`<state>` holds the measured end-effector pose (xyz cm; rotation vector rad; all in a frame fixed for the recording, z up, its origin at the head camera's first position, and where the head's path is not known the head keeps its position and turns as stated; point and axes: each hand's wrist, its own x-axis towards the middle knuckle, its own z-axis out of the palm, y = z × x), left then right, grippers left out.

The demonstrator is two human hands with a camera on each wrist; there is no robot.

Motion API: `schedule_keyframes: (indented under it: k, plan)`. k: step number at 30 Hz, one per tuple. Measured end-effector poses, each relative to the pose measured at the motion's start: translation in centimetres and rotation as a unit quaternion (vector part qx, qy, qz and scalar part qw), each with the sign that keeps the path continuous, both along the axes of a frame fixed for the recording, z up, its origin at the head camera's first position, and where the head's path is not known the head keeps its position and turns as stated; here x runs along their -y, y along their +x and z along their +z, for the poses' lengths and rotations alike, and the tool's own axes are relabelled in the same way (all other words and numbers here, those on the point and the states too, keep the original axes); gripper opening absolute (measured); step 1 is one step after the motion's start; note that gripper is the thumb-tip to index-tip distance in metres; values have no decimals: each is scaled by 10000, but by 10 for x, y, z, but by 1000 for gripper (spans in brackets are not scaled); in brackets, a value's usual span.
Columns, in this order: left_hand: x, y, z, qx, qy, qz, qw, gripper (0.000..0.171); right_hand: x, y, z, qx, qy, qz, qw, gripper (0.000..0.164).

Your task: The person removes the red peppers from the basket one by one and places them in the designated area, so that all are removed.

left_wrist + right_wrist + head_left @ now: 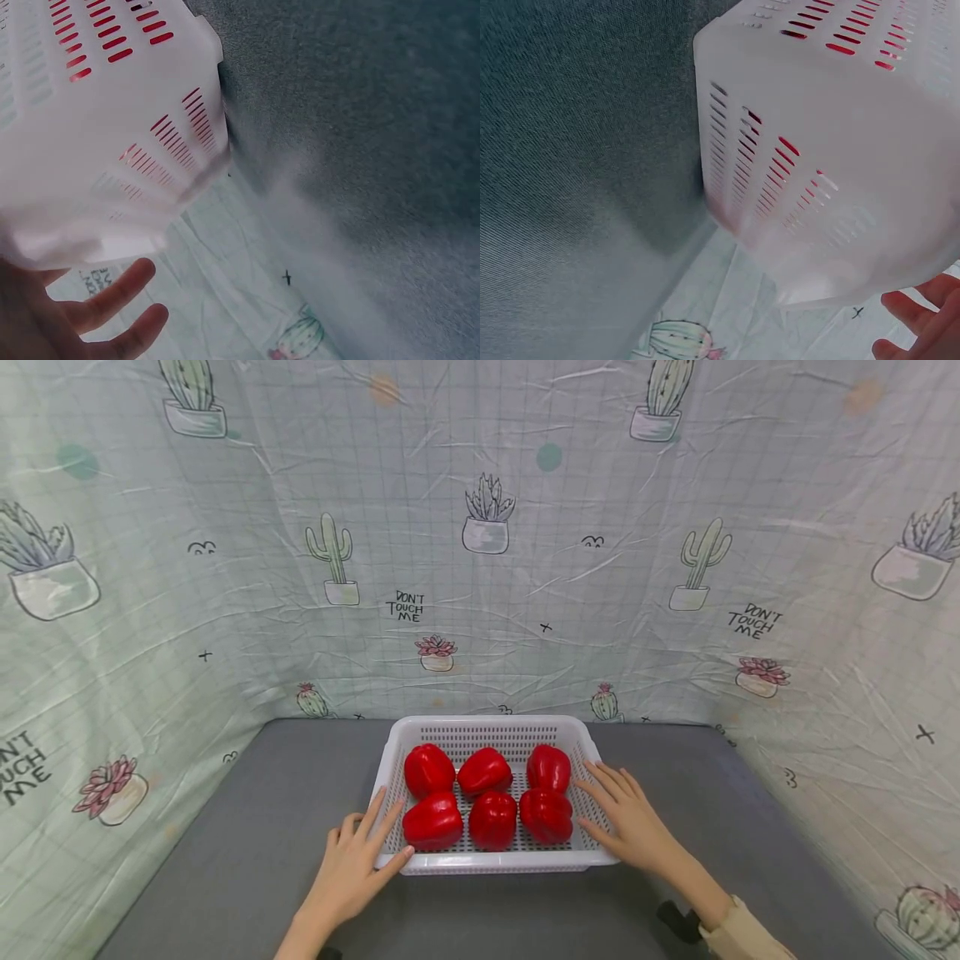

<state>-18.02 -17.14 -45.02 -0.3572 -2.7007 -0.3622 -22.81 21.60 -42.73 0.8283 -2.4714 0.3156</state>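
A white plastic basket (495,861) with slotted walls stands on the grey table, holding several red bell peppers (492,820) in two rows. My left hand (351,870) is at its left side, fingers spread and fairly straight over the rim, thumb near the front left corner. On the opposite side, my right hand (633,820) reaches the right rim with its fingers extended and apart. Both wrist views show the basket's outer wall (97,142), with red showing through the slots. Fingertips (136,277) appear beyond the wall in the left wrist view, others (907,311) in the right one.
The grey tabletop (255,843) spreads out on both sides of the basket. A pale curtain (480,585) printed with potted cacti encloses the table at the back and both sides. Dark straps (678,921) show near my wrists, and a cream sleeve (746,935) covers my right forearm.
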Motion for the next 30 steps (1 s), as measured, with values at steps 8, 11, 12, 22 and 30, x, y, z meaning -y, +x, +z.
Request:
schedule_keyframes:
  k: [8,11,12,22,30]
  plan:
    - [-2,-6,1,122,34,111,9999,71,5,-12,2,304,250,171,9991,58]
    - [-3,-6,2,89,27,146,9999,74,7,-17,3,506,384,254,9977,60]
    - [-3,-6,2,75,27,167,9998,75,8,-19,3,547,430,288,9972,61]
    - [-6,-6,1,41,62,258,9996,78,16,-29,-2,1171,863,330,9888,70]
    - [-6,-7,-1,-9,57,256,9997,77,27,-33,-2,1306,1164,242,9843,75]
